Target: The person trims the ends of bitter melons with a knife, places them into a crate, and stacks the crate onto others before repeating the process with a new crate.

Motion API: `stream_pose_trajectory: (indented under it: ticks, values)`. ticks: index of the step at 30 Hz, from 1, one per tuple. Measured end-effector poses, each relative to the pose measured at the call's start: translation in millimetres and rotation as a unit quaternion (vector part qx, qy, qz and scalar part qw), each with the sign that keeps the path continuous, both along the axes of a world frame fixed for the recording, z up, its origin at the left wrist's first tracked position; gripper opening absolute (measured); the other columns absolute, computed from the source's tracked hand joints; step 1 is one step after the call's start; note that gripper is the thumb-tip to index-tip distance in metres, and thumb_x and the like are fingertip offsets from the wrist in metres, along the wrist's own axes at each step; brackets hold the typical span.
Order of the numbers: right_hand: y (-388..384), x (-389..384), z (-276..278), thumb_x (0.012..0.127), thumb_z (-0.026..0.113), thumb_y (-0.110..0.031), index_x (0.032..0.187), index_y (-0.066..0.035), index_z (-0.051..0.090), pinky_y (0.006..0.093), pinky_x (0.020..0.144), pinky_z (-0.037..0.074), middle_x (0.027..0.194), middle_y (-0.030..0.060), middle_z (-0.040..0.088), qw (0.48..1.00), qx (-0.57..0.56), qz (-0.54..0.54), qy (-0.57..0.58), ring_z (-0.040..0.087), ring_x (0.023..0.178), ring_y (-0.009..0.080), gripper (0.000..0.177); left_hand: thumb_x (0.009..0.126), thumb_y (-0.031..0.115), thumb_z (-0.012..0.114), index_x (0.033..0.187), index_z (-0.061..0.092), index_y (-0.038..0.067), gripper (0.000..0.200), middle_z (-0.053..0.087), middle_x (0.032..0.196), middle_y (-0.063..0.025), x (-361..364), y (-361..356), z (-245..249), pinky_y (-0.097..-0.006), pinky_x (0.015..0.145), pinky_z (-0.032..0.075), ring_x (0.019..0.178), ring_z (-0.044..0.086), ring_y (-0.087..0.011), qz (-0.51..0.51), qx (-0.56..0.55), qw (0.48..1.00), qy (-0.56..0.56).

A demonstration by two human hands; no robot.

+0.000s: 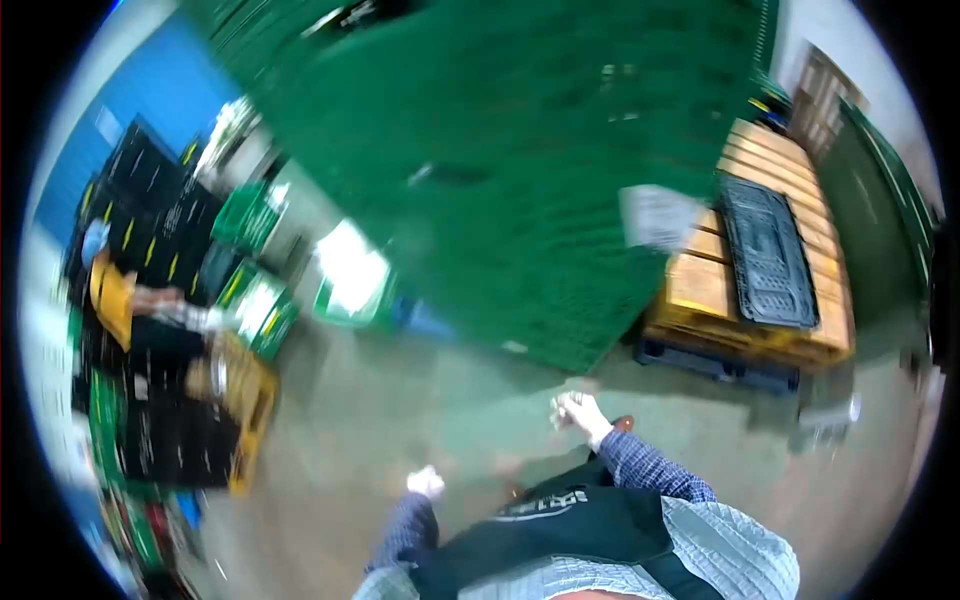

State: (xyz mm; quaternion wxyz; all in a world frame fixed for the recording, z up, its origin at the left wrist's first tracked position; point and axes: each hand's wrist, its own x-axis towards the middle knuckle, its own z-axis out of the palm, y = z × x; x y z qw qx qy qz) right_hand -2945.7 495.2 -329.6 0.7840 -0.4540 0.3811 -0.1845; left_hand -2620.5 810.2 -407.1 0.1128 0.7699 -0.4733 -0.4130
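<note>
Both of my hands wear white gloves and hang in front of the dark apron, over the floor. My left hand (pixel 426 482) is low and left of the middle, its fingers blurred and touching nothing that I can make out. My right hand (pixel 580 412) is farther forward, just below the lower corner of a large green crate stack or panel (pixel 480 200). A gap of floor shows between that hand and the green surface. A white paper label (pixel 660 217) is on the green surface near its right edge.
At right, a black folded crate (pixel 768 250) lies on stacked wooden pallets (pixel 700 283). Another person (pixel 113 300) in yellow stands at left among black crates (pixel 180 435) and green crates (pixel 243 215). A green crate with white contents (pixel 352 270) stands on the floor (pixel 370 400).
</note>
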Motion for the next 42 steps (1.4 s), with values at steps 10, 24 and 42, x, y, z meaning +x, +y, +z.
stream_pose_trajectory:
  ticks: [10,24,42]
  values:
    - [15.5,232.8,435.1,0.094,0.060,-0.025,0.087,-0.007,0.063,0.0359,0.084,0.051,0.065,0.0050,0.061,0.705,-0.146,0.219,-0.659,0.060,0.063,0.0163,0.019,0.088,0.025,0.062,0.095,0.064,0.007,0.020,0.066,0.077,-0.0089,-67.2,144.4,-43.1,-0.0370,0.060,0.050,0.069,0.066,-0.0250,0.799,0.059,0.474,0.365]
    - [81.5,424.5,418.6,0.100,0.053,-0.027,0.081,-0.003,0.063,0.0383,0.077,0.055,0.065,0.0085,0.063,0.572,-0.055,0.389,-0.720,0.061,0.058,0.0163,0.031,0.097,0.032,0.055,0.114,0.056,0.004,0.033,0.064,0.104,-0.0145,51.9,164.7,-32.9,-0.0414,0.078,0.051,0.092,0.065,-0.0296,0.856,-0.103,0.300,0.408]
    - [100.7,811.0,271.7,0.095,0.059,-0.046,0.082,-0.005,0.064,0.0332,0.068,0.049,0.058,0.0022,0.060,0.840,-0.100,0.321,-0.425,0.052,0.050,0.0112,0.043,0.092,0.030,0.044,0.113,0.060,-0.013,0.050,0.065,0.104,-0.0268,596.0,118.3,420.7,-0.0427,0.094,0.051,0.098,0.064,-0.0326,0.328,-0.566,0.466,-0.596]
